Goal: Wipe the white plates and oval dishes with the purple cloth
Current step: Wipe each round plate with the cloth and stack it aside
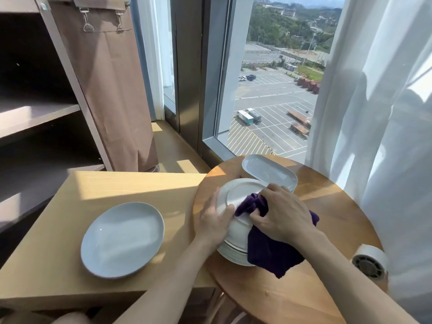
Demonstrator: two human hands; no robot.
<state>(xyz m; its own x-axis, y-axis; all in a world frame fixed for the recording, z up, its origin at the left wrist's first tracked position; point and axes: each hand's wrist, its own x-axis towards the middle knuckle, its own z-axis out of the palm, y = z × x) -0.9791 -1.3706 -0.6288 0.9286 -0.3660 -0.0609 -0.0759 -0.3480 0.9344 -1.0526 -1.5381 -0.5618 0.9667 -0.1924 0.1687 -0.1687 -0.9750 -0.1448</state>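
A stack of round white plates (233, 252) stands on the round wooden table (327, 230). The top plate (240, 192) is tilted up, underside showing. My left hand (214, 222) grips its left rim. My right hand (284, 212) presses the bunched purple cloth (268, 251) onto the plate; the cloth hangs over the stack's right side. Behind the stack sits a pile of white oval dishes (268, 173). One white plate (121, 238) lies alone on the rectangular wooden table to the left.
The rectangular light-wood table (70, 265) touches the round table's left side. A white tape roll (370, 260) sits at the round table's right edge. Dark shelving (39, 113) and a brown fabric cover stand at left; window and white curtains rise behind.
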